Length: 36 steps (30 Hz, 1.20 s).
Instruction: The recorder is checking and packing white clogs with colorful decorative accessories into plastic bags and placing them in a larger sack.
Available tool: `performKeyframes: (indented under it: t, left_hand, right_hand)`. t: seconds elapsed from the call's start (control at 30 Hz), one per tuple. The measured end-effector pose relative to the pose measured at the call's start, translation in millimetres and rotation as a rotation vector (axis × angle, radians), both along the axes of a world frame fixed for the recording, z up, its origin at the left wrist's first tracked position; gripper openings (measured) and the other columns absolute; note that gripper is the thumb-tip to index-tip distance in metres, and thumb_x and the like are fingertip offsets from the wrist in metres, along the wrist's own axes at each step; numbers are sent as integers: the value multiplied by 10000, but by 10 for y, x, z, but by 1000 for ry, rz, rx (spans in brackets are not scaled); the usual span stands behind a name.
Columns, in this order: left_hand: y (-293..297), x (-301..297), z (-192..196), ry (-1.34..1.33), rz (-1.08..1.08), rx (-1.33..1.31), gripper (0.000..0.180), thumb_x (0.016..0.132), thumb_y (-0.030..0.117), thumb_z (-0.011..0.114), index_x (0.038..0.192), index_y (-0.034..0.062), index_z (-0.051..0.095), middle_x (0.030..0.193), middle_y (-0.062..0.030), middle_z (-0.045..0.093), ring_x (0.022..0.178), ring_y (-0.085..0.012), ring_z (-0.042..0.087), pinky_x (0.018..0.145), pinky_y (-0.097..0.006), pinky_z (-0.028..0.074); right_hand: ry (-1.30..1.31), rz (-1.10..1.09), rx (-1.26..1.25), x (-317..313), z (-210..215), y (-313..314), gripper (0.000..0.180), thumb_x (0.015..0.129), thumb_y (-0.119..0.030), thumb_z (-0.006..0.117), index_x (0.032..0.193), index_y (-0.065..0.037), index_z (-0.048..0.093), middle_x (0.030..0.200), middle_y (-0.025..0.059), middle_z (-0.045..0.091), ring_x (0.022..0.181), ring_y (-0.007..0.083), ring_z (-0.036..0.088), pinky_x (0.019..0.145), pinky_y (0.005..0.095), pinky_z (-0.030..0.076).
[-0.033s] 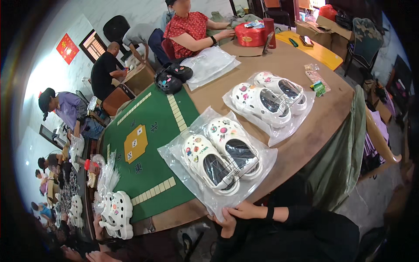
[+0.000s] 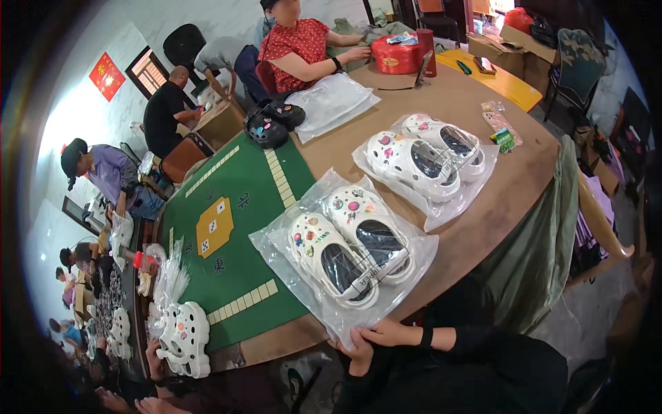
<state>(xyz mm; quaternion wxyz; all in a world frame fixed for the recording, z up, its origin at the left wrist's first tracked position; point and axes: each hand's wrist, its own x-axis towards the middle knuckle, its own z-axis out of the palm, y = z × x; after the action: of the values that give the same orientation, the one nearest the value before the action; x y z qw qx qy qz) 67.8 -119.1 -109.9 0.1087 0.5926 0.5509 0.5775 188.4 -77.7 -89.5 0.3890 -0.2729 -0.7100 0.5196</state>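
A clear plastic bag [image 2: 414,276] holding a pair of white clogs [image 2: 324,255] with colourful charms lies on the near table edge. My left hand [image 2: 356,355] pinches the bag's near edge, thumb on top. Beside it, my right hand [image 2: 387,332], with a black band on its wrist, is closed on the same edge; its fingertips are partly hidden. Just beyond lies a second bagged pair of white clogs [image 2: 414,162], touched by neither hand. Both bagged pairs have dark insoles showing through the plastic.
A green mat with a printed game board [image 2: 255,317] covers the table's left part. Black clogs [image 2: 265,127], white plastic bags [image 2: 331,103] and a red round box [image 2: 396,55] stand farther back. Unbagged white clogs [image 2: 185,338] are at left. Several people sit around.
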Motion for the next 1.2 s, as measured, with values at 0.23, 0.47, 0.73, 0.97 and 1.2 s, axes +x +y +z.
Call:
performKeyframes:
  t: [0.23, 0.47, 0.73, 0.97, 1.2]
  left_hand:
    - [-53, 54, -9, -167, 39, -83, 302, 872, 125, 457, 1076, -84, 535, 1072, -220, 566, 1006, -336, 525, 890, -419, 380]
    - [-59, 6, -4, -69, 22, -79, 312, 887, 152, 439, 1085, -76, 520, 1088, -206, 548, 973, -340, 533, 886, -427, 377]
    - [-28, 72, -126, -133, 44, -60, 299, 886, 128, 436, 1087, -78, 519, 1099, -185, 545, 974, -305, 535, 869, -397, 398]
    - [20, 9, 106, 230, 149, 20, 204, 809, 100, 551, 938, -50, 603, 925, -214, 620, 857, -383, 588, 858, -442, 411]
    - [27, 124, 160, -42, 93, 99, 189, 790, 75, 591, 936, -46, 586, 867, -195, 609, 778, -365, 596, 700, -397, 473]
  right_hand:
    - [-19, -22, 6, -38, -76, -12, 344, 867, -239, 506, 1095, 14, 549, 1054, 203, 586, 982, 340, 557, 852, 379, 427]
    - [-21, -5, -17, -11, 43, -18, 340, 868, -235, 503, 1090, 18, 549, 1050, 202, 588, 981, 337, 559, 853, 376, 426]
    - [-49, 0, -65, 64, 110, -13, 334, 877, -240, 494, 1095, 7, 555, 1045, 194, 593, 979, 324, 563, 855, 375, 426]
    - [-50, -26, -74, 15, 53, -21, 269, 865, -187, 510, 1008, 26, 594, 970, 186, 627, 915, 305, 600, 815, 375, 444]
    - [-9, -88, -160, 49, -90, -59, 233, 861, -131, 498, 993, 34, 596, 941, 189, 626, 895, 310, 600, 814, 373, 439]
